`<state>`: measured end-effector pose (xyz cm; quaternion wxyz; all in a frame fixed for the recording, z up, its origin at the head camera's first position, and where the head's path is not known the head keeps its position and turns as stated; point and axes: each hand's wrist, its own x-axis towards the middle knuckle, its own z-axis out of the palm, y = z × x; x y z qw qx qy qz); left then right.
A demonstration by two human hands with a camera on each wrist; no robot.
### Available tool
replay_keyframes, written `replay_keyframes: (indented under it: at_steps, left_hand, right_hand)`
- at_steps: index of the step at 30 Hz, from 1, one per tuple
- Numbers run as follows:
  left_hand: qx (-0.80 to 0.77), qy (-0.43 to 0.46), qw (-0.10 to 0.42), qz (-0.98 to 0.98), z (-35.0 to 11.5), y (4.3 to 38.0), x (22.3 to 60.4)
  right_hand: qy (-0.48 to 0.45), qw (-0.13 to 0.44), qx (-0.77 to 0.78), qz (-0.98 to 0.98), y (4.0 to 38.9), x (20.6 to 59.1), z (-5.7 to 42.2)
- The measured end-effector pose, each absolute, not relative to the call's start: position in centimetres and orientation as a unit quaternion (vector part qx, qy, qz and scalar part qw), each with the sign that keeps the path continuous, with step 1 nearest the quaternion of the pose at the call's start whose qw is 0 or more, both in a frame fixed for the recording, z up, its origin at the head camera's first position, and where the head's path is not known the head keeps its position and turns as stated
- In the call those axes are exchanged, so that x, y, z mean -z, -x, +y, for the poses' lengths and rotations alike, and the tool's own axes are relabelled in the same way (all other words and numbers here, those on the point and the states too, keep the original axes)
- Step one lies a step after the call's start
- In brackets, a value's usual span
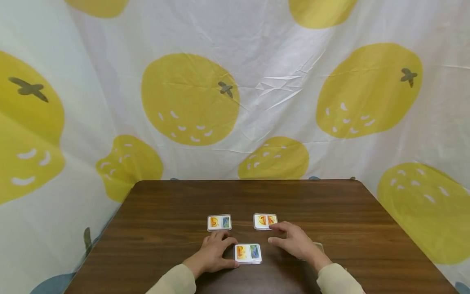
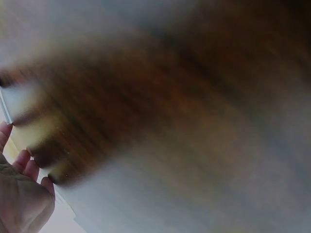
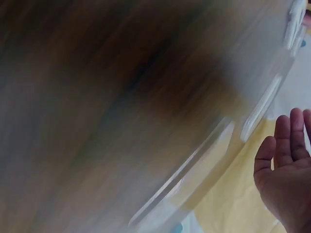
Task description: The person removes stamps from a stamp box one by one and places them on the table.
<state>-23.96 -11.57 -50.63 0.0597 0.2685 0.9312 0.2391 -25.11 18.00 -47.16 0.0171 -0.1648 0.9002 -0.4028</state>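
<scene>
A small stack of picture cards point(image 1: 248, 253), which looks cased in clear plastic, lies near the table's front. My left hand point(image 1: 216, 252) holds the stack's left end, thumb at the near corner and index finger at the far one. Farther back on the right lies another card point(image 1: 265, 221) with two orange pictures. My right hand point(image 1: 295, 241) is over its near right corner with fingers loosely extended; contact is unclear. Behind the left hand sits a card point(image 1: 219, 222) with an orange and a blue-green picture. The right wrist partly hides a clear flat piece point(image 1: 318, 246).
Everything lies on a dark brown wooden table point(image 1: 176, 200). A white cloth point(image 1: 264, 36) printed with yellow fruit hangs behind and at the sides. In the right wrist view, the clear flat piece point(image 3: 204, 155) lies close to the camera.
</scene>
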Motion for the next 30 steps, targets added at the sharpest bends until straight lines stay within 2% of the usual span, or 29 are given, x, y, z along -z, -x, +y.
replay_keyframes:
  at_steps: [8,22,30]
  left_hand:
    - [-0.237,-0.272,0.051,0.931,-11.8,24.0,50.4]
    - [-0.238,-0.277,0.04,0.93,-11.7,24.2,51.3]
    - [-0.242,-0.271,0.05,0.93,-11.6,24.0,50.7]
  right_hand:
    - [0.087,0.032,0.445,0.891,24.2,47.7,14.7]
    - [0.099,0.02,0.4,0.911,24.0,48.9,13.6]
    - [0.104,0.033,0.392,0.913,23.9,49.3,13.4]
